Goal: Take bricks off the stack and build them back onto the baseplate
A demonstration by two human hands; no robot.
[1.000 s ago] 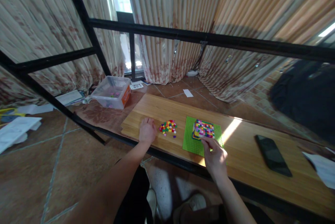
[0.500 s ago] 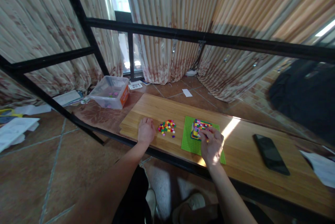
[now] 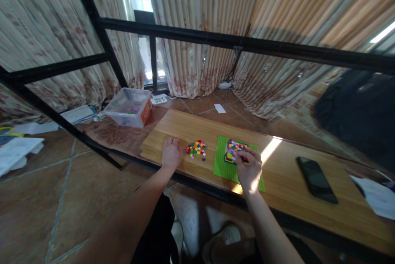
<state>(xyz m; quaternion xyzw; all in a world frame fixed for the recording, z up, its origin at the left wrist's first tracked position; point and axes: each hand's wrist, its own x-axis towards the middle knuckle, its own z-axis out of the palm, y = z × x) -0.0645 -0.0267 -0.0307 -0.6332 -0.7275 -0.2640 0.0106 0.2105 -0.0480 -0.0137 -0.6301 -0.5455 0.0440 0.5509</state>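
My right hand (image 3: 249, 170) is over the right side of a block of stacked, many-coloured toy bricks (image 3: 233, 148), with thumb and fingertips pinched together at its top. Whatever sits between those fingertips is too small and covered to make out. Under the stack lies a bright green studded baseplate (image 3: 221, 164), partly hidden by the same hand. My left hand (image 3: 172, 153) rests on the wooden board, fingers lying loosely on the surface. Just to its right is a heap of loose little bricks (image 3: 196, 147) in red, yellow, green, white and other colours.
A black phone (image 3: 317, 179) lies on the wooden board (image 3: 282, 173) to the right. Beyond the board's left end stands a clear plastic tub (image 3: 128, 109) with a few bricks inside. A black metal rail (image 3: 191, 35) crosses in front of the curtains. Papers (image 3: 373, 196) lie far right.
My right hand has shifted slightly over the brick stack, its fingertips still pinched there. My left hand stays beside the loose bricks. The whole view has moved a little.
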